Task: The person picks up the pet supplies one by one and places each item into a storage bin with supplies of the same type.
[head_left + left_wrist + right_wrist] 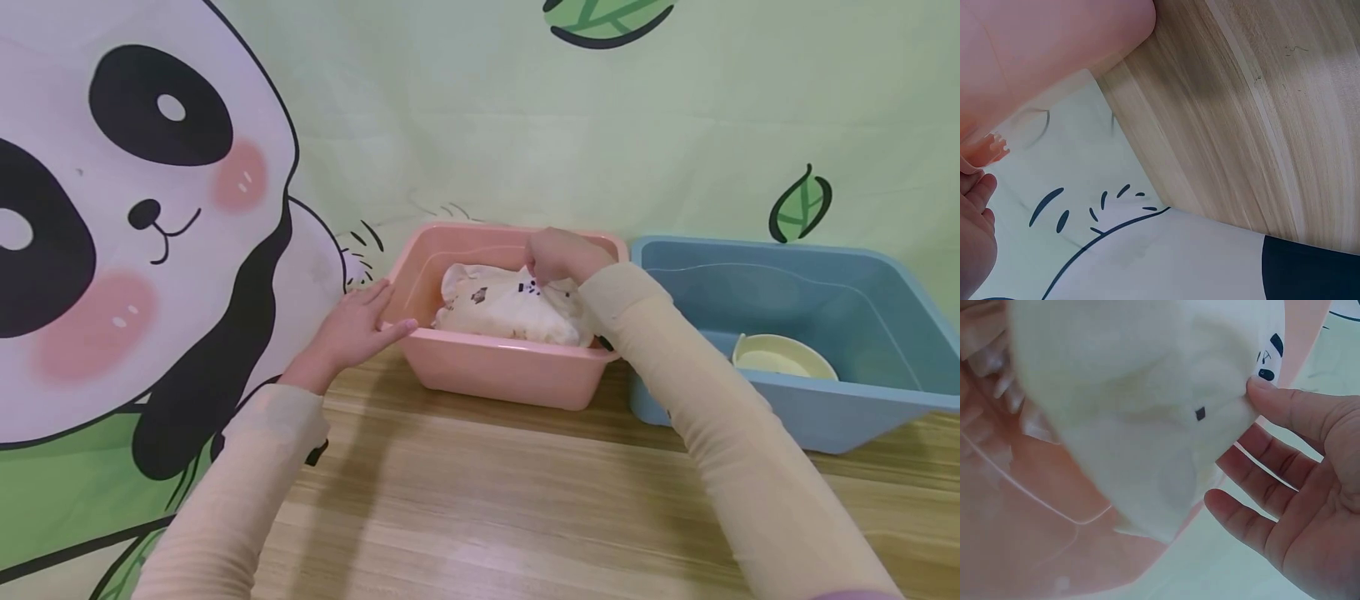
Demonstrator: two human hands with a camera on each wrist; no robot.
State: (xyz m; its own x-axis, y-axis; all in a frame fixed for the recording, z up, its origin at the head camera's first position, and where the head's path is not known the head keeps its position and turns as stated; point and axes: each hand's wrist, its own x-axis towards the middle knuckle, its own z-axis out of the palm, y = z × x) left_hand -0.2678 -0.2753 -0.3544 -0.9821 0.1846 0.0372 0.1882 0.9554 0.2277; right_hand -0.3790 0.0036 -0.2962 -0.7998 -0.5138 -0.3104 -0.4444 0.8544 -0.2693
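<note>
A cream cloth item [502, 308] with small dark animal prints lies bunched inside the pink tub [510, 367]. My right hand [562, 254] reaches into the tub from the right and pinches the cloth near its upper edge. In the right wrist view, the right hand [1316, 456] holds a raised fold of the cloth [1122, 425] between thumb and forefinger, the other fingers spread below. Ruffled fabric [991, 356] shows beyond it. At the tub's front left corner, my left hand [356, 329] rests on the rim with extended fingers, its thumb along the front edge.
To the right, a blue tub [862, 408] stands close beside the pink one, with a pale yellow rounded object [783, 357] inside. Both tubs sit on a wood-grain table [480, 500]. Behind hangs a green backdrop [450, 108] with a printed panda and leaves.
</note>
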